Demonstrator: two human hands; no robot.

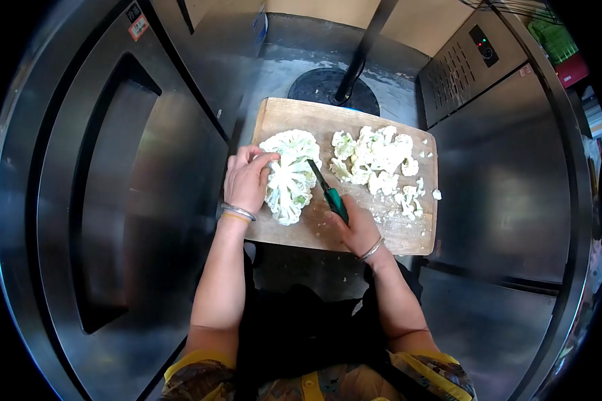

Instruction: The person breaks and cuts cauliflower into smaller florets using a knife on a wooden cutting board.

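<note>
A large cauliflower head (289,180) lies with its cut stem side up on the left half of a wooden cutting board (301,236). Its left edge is gripped by my left hand (246,179), thumb on top and fingers partly hidden. My right hand (358,230) is wrapped round the green handle of a small knife (332,199). The dark blade points up and left, its tip at the cauliflower's right side; whether it has cut in, I cannot tell. Cut cauliflower florets (374,157) are heaped on the board's right half, with small crumbs below them.
Stainless steel cabinets stand close on both sides, the left one (174,200) with a recessed handle and the right one (495,180) with a control panel (483,45). Behind the board a dark pole rises from a round black base (308,85). One floret piece (437,194) sits at the board's right edge.
</note>
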